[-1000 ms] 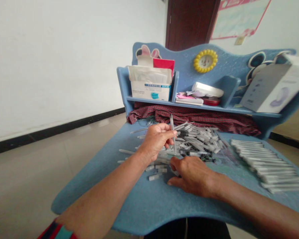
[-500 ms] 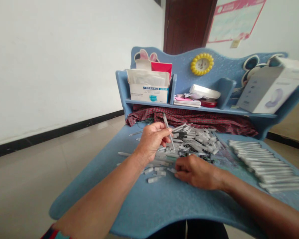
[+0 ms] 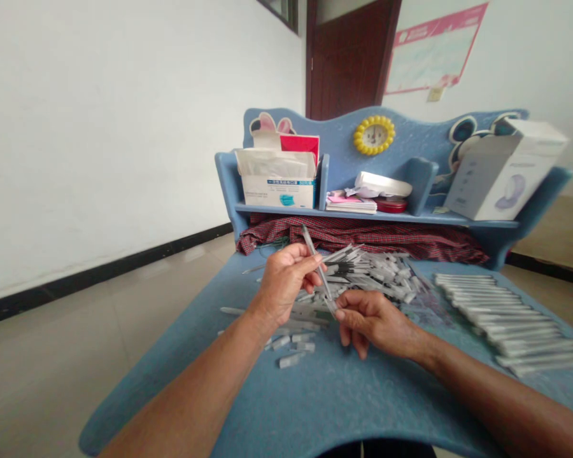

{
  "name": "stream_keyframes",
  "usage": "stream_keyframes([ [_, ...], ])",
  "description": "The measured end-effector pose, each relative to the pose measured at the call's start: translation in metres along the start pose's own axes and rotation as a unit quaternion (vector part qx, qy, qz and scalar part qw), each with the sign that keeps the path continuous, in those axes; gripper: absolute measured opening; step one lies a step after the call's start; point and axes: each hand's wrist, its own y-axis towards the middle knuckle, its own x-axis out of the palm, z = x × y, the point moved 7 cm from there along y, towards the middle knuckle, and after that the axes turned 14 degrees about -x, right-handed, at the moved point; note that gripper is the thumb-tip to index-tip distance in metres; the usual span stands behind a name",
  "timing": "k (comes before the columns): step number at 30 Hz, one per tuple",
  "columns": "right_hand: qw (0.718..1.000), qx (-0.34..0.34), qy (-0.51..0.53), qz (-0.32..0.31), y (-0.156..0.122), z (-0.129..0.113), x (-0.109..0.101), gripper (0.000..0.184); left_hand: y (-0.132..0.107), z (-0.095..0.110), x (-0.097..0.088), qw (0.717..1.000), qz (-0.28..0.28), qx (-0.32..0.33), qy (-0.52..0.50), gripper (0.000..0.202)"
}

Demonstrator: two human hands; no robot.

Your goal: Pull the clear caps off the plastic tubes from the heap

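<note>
My left hand point(image 3: 289, 280) is closed around a clear pen point(image 3: 319, 270), thumb and fingers pinching its middle, one end pointing up and away. At the pen's lower end my right hand point(image 3: 370, 321) pinches a clear pen cap point(image 3: 332, 306), thumb against forefinger; the cap meets the pen's tip, though how far it is on cannot be made out. Behind both hands lies a heap of pen parts point(image 3: 386, 273), clear and black. Several loose caps point(image 3: 291, 360) lie on the blue desk point(image 3: 286, 413) below my left hand.
Several assembled-looking pens point(image 3: 510, 324) lie in a row at the right. A checked cloth point(image 3: 386, 238) is bunched under the shelf point(image 3: 286, 210). On the shelf stand a mask box point(image 3: 277, 191), a stack of papers point(image 3: 351, 203) and a white box point(image 3: 501, 172).
My right hand has lifted from the loose caps on the desk and brought a cap up to the lower end of the pen. My left hand keeps its pinch. The view has shifted slightly.
</note>
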Motion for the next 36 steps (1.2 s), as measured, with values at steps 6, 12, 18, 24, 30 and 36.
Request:
stream_keyframes([
  [6, 1.0, 0.002, 0.007, 0.025, 0.001, -0.003, 0.001, 0.035, 0.0, -0.001, 0.004, 0.999, -0.016, 0.0, 0.028, 0.014],
  [12, 0.995, -0.001, 0.077, 0.07, 0.002, -0.004, 0.004, 0.032, -0.001, -0.002, 0.006, 0.999, -0.032, -0.008, 0.032, 0.013],
  [18, 0.982, -0.015, 0.147, 0.117, 0.004, -0.002, 0.006, 0.033, 0.0, -0.002, 0.005, 0.999, -0.036, -0.015, 0.009, 0.011],
  [24, 0.978, -0.03, 0.156, 0.136, 0.004, -0.001, 0.005, 0.034, 0.001, -0.006, 0.007, 0.998, -0.055, -0.027, -0.015, 0.014],
  [30, 0.975, -0.059, 0.147, 0.159, 0.007, -0.002, -0.001, 0.034, 0.004, -0.013, 0.007, 0.997, -0.068, -0.041, -0.019, 0.014],
  [36, 0.972, -0.073, 0.14, 0.171, 0.006, 0.002, -0.002, 0.033, 0.005, -0.014, 0.008, 0.998, -0.05, -0.038, -0.009, 0.011],
])
